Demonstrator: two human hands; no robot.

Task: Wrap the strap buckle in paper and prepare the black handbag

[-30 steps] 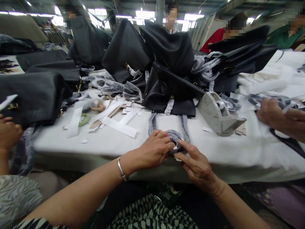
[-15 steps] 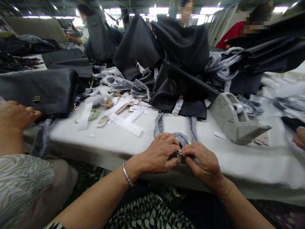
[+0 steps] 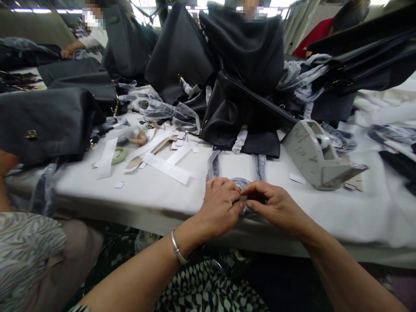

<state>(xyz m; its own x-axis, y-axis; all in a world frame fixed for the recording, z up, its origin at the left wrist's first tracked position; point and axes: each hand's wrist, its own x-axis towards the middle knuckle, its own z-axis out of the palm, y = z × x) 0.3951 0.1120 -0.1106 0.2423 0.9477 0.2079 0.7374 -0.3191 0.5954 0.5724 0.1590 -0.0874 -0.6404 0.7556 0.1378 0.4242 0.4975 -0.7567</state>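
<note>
My left hand (image 3: 220, 204) and my right hand (image 3: 276, 206) meet at the table's near edge, both closed on the plastic-wrapped handle (image 3: 241, 183) of a black handbag (image 3: 242, 123). The handle's two wrapped straps run from my fingers back up to the bag, which lies just beyond my hands. My fingertips pinch together over the top of the handle loop, and what sits between them is hidden. A silver bangle (image 3: 177, 252) is on my left wrist.
A grey tape dispenser (image 3: 316, 156) stands right of the bag. White paper strips (image 3: 167, 167) and a green tape ring (image 3: 118, 156) lie to the left. More black bags (image 3: 48, 121) pile up across the white table (image 3: 341, 212). Another person's arm (image 3: 6, 162) is at far left.
My hands have pressed closer together over the handle loop, the right fingers curling in toward the left. The other person's hand at the right edge has gone from view.
</note>
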